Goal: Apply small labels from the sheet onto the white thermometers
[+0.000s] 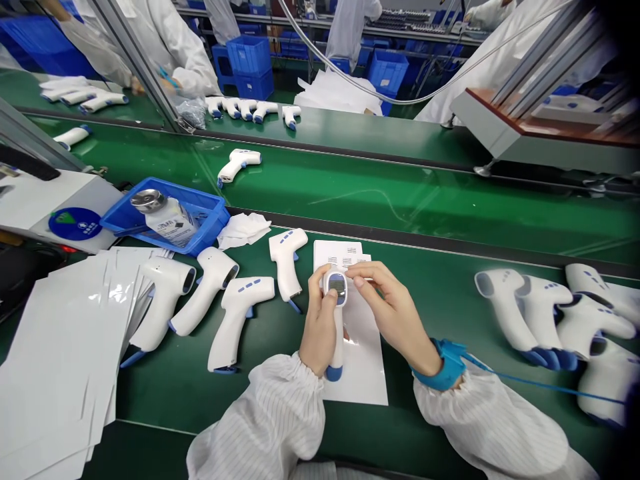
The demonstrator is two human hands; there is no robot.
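My left hand [320, 327] is closed round a white infrared thermometer [337, 337] with a blue base, its small grey screen [337, 287] facing up towards me. The thumb lies beside the screen. From the right, my right hand [393, 310] reaches to the edge of the head, thumb and forefinger close together in a pinch; anything between them is too small to make out. Under the thermometer lies a white sheet [367, 373], with small printed labels [345, 260] at its far end. A blue strap [443, 365] with a cord circles my right wrist.
Several thermometers [245, 320] lie to the left beside a stack of white sheets [60, 347]. More thermometers [545, 307] are grouped at right. A blue tray [210, 230] holds a bottle [165, 217]. Beyond runs a green conveyor belt [350, 183]; a co-worker [170, 40] stands across it.
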